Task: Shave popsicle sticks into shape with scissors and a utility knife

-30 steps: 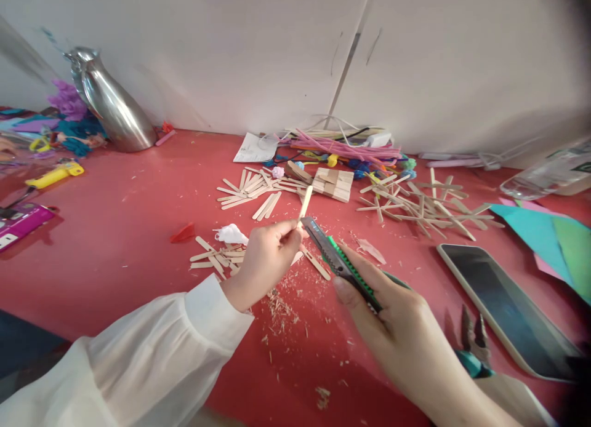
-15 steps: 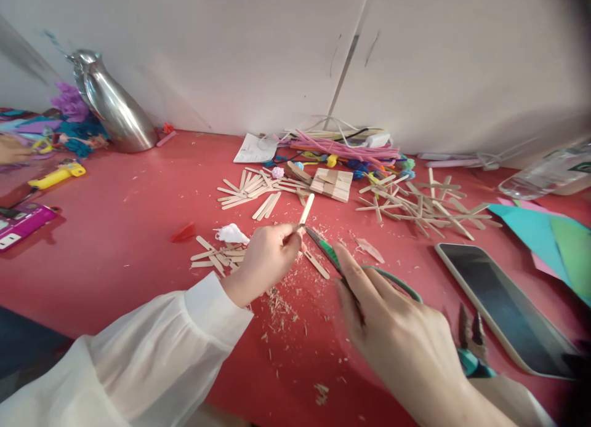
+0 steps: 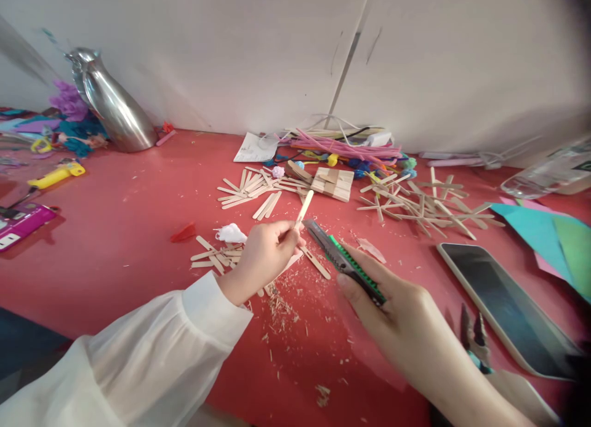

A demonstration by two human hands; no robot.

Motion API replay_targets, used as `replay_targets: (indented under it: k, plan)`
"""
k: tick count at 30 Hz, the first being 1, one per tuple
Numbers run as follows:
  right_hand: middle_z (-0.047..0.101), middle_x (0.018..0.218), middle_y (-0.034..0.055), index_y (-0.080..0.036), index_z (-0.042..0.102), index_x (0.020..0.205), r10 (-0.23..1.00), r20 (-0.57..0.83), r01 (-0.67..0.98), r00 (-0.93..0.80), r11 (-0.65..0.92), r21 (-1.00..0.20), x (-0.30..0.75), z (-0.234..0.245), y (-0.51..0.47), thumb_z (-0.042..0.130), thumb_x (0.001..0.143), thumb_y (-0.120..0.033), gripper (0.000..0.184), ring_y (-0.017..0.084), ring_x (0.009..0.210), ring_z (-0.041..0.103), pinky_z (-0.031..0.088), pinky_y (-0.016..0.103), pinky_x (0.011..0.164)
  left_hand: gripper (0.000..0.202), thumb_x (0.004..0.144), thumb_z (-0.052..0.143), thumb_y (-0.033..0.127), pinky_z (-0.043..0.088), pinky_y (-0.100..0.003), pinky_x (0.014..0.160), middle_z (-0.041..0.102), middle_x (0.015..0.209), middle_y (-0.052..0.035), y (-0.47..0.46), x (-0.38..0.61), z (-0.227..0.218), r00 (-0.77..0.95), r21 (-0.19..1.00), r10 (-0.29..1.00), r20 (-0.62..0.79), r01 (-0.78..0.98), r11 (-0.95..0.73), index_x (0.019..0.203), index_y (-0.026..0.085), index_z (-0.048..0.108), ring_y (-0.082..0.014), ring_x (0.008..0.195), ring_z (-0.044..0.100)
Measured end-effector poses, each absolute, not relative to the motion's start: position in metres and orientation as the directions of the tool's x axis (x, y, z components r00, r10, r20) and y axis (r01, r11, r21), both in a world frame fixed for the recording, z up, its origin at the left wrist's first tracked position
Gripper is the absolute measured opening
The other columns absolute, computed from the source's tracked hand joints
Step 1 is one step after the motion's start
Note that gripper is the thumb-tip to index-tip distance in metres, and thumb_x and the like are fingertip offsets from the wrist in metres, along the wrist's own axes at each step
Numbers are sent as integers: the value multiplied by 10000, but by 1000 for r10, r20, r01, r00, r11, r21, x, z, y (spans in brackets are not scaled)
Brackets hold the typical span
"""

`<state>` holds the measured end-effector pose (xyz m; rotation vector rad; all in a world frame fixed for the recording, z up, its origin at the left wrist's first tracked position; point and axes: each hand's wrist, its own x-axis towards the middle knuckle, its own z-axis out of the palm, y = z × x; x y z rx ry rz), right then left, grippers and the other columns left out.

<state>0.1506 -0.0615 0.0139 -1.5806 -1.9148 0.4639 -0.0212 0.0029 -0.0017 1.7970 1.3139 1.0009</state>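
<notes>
My left hand [image 3: 268, 248] pinches a popsicle stick [image 3: 305, 205] whose rounded end points up and away from me. In my right hand [image 3: 392, 310] is a utility knife [image 3: 351, 267] with a black and green handle. Its blade lies just right of the pinched stick, slightly apart from it. Below the left fingers another popsicle stick [image 3: 316, 263] with a slot cut in it rests on the table. Wood shavings [image 3: 281, 307] are scattered beneath both hands.
Loose popsicle sticks [image 3: 252, 187] spread over the red table [image 3: 138, 230], with pink pipe cleaners [image 3: 341, 144] behind. A phone [image 3: 498, 304] and pliers [image 3: 475, 335] lie at right. At left stand a steel jug [image 3: 115, 107] and a yellow glue gun [image 3: 58, 175].
The knife has rolled in my right hand, so its flat side now shows, and its blade has come off the stick. My left hand stays nearly in place. A hand at the far left has left view.
</notes>
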Motion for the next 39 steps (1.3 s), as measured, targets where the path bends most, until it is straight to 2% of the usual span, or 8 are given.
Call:
replay_targets:
  k: [8,13,18,24,29,33,36,39]
  plan:
    - [490,520,-56,-179,598,1024,990,113,662,-86,142,-736,150,16,-62,439,843,-396,324,83,362,364,324,214,355,343,901,389,337,427,-250,580,639,635,-41,5,-23,-5,233,814,945,228,487,-316,738,145,620,-136,577,568]
    - [457,477,-65,-173,599,996,984,130,697,-123,179,-694,152,14,-62,428,855,-381,304,82,347,346,334,214,352,331,894,388,317,350,-233,510,528,552,0,4,-24,-5,244,716,928,282,590,-372,667,157,568,-115,524,473]
    - [466,439,-66,-125,568,1157,919,336,800,-207,356,-482,152,10,-60,428,851,-290,374,86,299,345,337,215,327,316,879,409,287,355,-243,508,550,555,-10,2,-22,-3,240,700,933,268,617,-360,618,167,541,-118,513,484]
    - [569,517,10,-55,592,1104,782,540,875,-312,457,-157,146,3,-60,362,848,-188,370,115,373,488,370,225,360,305,872,412,305,416,-253,542,623,599,-33,2,-22,-4,226,744,930,289,558,-367,683,172,612,-140,550,555]
    - [625,599,29,-96,577,1163,754,558,934,-347,335,128,144,-1,-67,386,816,-152,401,110,387,511,250,237,331,329,867,403,294,405,-245,518,610,559,-23,3,-21,-3,258,733,936,238,585,-347,641,168,605,-131,508,540]
    - [614,599,23,-128,572,1197,751,530,919,-394,323,226,147,2,-69,399,802,-123,431,111,421,530,200,261,348,325,848,422,278,407,-246,515,588,529,-16,6,-23,-7,246,739,947,205,596,-315,596,164,593,-122,489,522]
    - [644,652,18,-189,574,1187,765,587,957,-264,282,64,151,7,-64,422,845,-220,375,101,396,507,217,249,345,290,830,444,267,434,-233,509,617,582,-30,9,-25,-10,214,848,964,159,470,-245,614,157,602,-116,518,543]
    - [638,652,-10,-206,596,1075,880,476,879,-12,236,-414,156,11,-56,459,845,-375,317,64,334,421,291,212,338,259,827,462,279,468,-227,529,659,675,-56,10,-24,-9,224,956,973,64,265,-123,669,148,620,-109,563,574]
